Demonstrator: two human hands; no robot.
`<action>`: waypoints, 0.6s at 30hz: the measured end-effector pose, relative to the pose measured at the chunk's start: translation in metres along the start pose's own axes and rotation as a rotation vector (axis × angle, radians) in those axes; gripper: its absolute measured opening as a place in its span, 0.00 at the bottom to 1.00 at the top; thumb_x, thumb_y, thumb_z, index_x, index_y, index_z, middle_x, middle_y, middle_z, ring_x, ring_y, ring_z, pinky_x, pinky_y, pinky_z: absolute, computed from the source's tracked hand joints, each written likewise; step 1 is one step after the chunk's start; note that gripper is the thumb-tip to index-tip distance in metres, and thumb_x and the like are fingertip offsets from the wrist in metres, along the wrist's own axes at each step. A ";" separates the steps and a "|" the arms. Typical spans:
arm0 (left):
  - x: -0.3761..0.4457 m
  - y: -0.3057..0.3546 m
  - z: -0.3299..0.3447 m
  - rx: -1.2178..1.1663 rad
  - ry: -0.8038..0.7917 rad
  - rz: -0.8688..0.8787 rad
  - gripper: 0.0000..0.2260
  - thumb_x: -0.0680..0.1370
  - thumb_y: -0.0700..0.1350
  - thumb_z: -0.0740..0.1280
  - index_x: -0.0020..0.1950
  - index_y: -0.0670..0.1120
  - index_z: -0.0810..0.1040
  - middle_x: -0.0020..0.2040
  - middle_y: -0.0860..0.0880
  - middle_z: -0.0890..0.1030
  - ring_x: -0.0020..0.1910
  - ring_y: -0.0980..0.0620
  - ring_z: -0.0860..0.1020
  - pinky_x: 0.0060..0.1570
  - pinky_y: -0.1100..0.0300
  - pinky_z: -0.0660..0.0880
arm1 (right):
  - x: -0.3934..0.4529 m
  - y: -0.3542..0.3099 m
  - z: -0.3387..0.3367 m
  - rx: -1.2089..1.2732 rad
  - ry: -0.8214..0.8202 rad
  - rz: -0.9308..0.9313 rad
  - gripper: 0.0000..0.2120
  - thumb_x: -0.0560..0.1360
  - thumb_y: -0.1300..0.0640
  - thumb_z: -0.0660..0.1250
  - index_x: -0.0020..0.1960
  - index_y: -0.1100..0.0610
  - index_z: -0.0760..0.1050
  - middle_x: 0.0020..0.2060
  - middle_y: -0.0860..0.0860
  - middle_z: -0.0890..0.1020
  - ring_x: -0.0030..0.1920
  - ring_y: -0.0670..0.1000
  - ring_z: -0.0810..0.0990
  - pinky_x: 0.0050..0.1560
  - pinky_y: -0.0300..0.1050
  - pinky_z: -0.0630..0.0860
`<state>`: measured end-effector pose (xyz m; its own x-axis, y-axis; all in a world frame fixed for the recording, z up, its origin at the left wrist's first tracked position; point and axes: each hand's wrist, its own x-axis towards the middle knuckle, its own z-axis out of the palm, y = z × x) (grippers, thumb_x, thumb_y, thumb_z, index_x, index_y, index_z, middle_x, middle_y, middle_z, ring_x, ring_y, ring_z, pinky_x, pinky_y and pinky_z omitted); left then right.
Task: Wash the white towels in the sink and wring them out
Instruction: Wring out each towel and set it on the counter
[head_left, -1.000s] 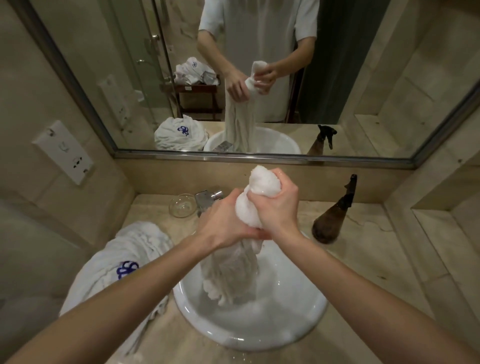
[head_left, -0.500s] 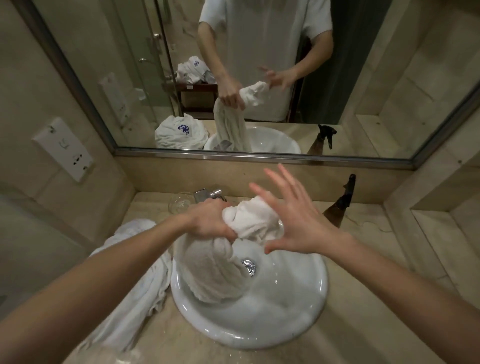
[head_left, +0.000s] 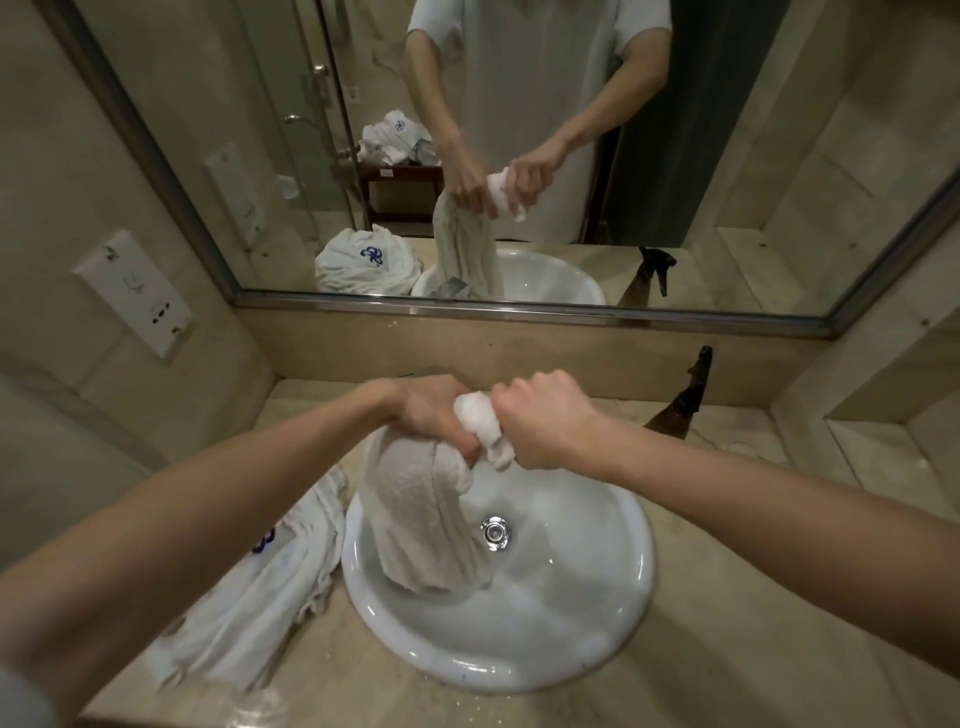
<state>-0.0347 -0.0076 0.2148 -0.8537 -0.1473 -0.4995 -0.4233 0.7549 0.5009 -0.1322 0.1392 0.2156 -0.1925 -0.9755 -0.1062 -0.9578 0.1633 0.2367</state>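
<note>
A wet white towel (head_left: 421, 519) hangs into the round white sink (head_left: 587, 613), its lower end resting in the bowl left of the metal drain (head_left: 496, 532). My left hand (head_left: 431, 410) grips the towel's upper part above the sink's far rim. My right hand (head_left: 545, 415) is closed on the twisted top end just to the right, and the two fists almost touch. Another white towel (head_left: 270, 597) with a blue emblem lies bunched on the counter left of the sink, partly hidden by my left forearm.
A dark spray bottle (head_left: 683, 405) leans on the counter at the back right. A wide mirror (head_left: 519, 156) covers the wall behind the sink. A white socket panel (head_left: 132, 293) is on the left wall. The beige stone counter (head_left: 727, 649) is wet in front.
My right hand let go of the towel, opened wide, then closed again on the towel's top end. The towel dropped lower and shifted left in the bowl, uncovering the drain.
</note>
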 end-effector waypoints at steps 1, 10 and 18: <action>-0.002 0.004 0.000 0.014 0.011 0.012 0.17 0.62 0.56 0.81 0.45 0.54 0.82 0.42 0.57 0.84 0.45 0.55 0.82 0.47 0.60 0.78 | 0.001 0.002 0.002 0.059 -0.007 0.048 0.19 0.71 0.50 0.71 0.58 0.56 0.75 0.53 0.54 0.83 0.54 0.59 0.83 0.42 0.47 0.70; -0.005 0.023 0.028 0.555 0.362 -0.091 0.32 0.62 0.66 0.75 0.58 0.52 0.69 0.53 0.47 0.82 0.53 0.42 0.81 0.44 0.53 0.74 | 0.001 0.012 0.029 0.660 -0.232 0.336 0.14 0.55 0.48 0.73 0.30 0.57 0.73 0.25 0.48 0.75 0.27 0.52 0.73 0.26 0.43 0.70; -0.002 0.018 0.021 0.806 0.447 0.077 0.28 0.64 0.70 0.70 0.57 0.57 0.67 0.49 0.50 0.82 0.44 0.41 0.83 0.36 0.55 0.66 | -0.015 -0.018 0.047 1.515 -0.108 0.732 0.11 0.55 0.67 0.73 0.35 0.57 0.78 0.21 0.46 0.69 0.23 0.48 0.63 0.24 0.38 0.57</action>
<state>-0.0340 0.0197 0.2097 -0.9794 -0.1845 -0.0822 -0.1645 0.9648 -0.2052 -0.1217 0.1582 0.1678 -0.6094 -0.6327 -0.4779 0.0171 0.5921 -0.8057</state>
